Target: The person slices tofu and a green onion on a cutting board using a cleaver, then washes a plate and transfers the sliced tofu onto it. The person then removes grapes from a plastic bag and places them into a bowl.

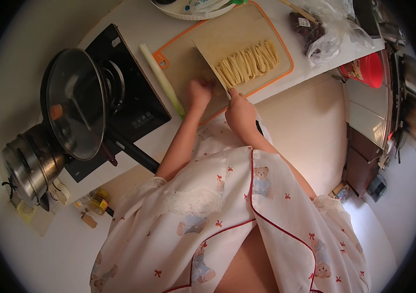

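My right hand (240, 113) is closed around the handle of a kitchen knife (210, 67), whose blade slants away to the far left across an orange-rimmed cutting board (181, 51). Just right of the blade lies a row of pale yellow cut strips (249, 63), like noodles or tofu skin. Close to the blade's left side, my left hand (200, 94) is curled on the board's near part. Whatever its fingers press or hold is hidden. A long pale green leek or scallion stalk (160, 78) lies along the board's left edge.
Left of the board sits a black cooktop (139, 105), with a glass-lidded pan (76, 105) and stacked steel pots (32, 163) beside it. Beyond the board is a white bowl (193, 13). Dark fruit in a plastic bag (328, 44) lies right; a red tub (368, 71) stands farther right.
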{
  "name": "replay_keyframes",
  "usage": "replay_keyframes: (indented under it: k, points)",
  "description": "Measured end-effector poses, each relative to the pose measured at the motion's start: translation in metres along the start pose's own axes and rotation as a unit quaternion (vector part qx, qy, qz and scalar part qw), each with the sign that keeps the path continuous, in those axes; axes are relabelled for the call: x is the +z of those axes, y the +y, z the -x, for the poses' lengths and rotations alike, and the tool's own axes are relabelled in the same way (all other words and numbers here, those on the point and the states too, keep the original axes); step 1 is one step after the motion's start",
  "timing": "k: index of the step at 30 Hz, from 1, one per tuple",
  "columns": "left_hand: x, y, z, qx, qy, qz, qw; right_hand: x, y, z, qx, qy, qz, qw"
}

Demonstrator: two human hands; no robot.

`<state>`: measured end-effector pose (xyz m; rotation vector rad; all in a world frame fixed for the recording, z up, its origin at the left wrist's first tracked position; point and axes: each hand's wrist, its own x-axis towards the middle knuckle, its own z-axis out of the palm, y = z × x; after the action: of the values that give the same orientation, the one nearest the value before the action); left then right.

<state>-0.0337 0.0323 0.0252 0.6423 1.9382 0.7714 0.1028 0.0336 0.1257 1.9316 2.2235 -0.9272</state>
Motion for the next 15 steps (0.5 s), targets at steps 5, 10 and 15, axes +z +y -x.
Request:
replay_keyframes:
  k: [5, 10, 15]
  points:
    - [0.010, -0.022, -0.009, 0.028, 0.034, 0.011, 0.999, 0.003, 0.002, -0.020, -0.022, 0.030, -0.035, 0.999]
    - [0.007, -0.006, -0.001, 0.012, 0.011, 0.000, 1.000, -0.012, 0.022, -0.026, -0.005, 0.061, -0.110, 0.992]
    - [0.016, -0.025, -0.008, -0.006, 0.010, 0.075, 0.997, -0.033, 0.016, -0.004, -0.014, 0.037, -0.105, 0.994]
